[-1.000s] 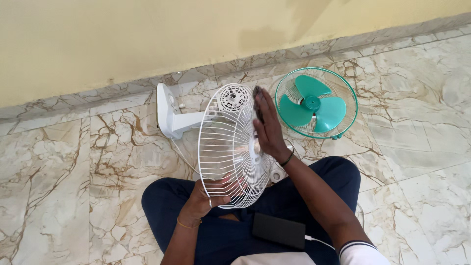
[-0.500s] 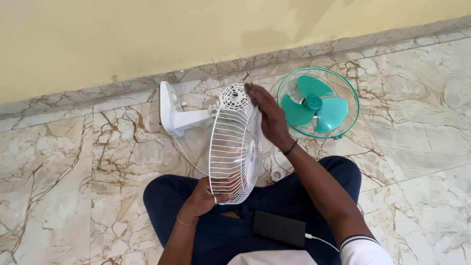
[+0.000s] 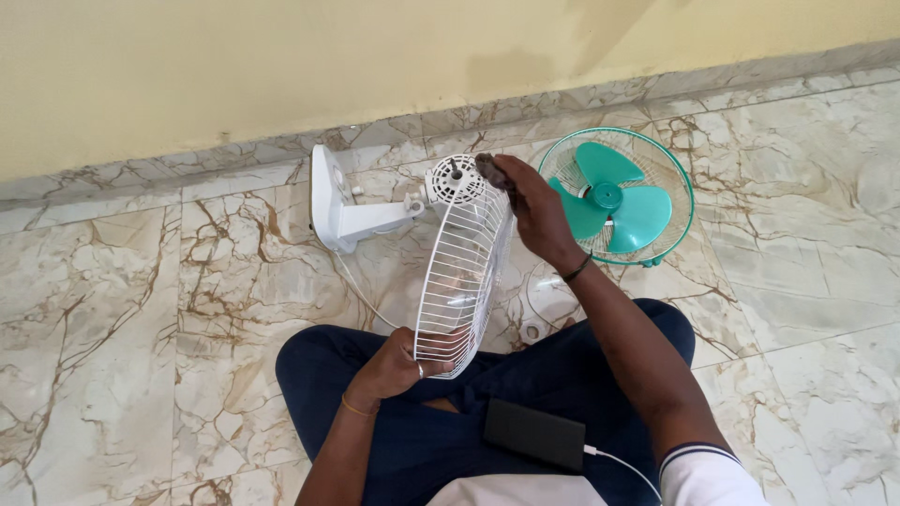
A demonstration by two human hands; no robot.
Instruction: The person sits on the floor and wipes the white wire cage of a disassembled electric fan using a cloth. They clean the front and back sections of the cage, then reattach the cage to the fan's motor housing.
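I sit on the floor with a white wire fan grille (image 3: 464,272) held nearly edge-on above my lap. My left hand (image 3: 398,367) grips its lower rim. My right hand (image 3: 530,208) holds its upper rim, fingertips pinched near the top. Just beyond the grille lies the white fan body (image 3: 375,214), its round motor housing (image 3: 456,178) with the shaft pointing up, close to my right fingertips. A teal blade set (image 3: 607,204) rests in a teal-rimmed grille (image 3: 682,183) to the right on the floor.
A black power bank (image 3: 532,435) with a white cable lies on my lap. A white cord (image 3: 361,295) runs across the marble floor from the fan body. A clear round part (image 3: 548,295) lies by my right knee. A yellow wall borders the far side.
The white grille has turned from almost face-on to nearly edge-on. My right hand moved from the grille's centre up to its top rim by the motor housing. The left hand kept its grip.
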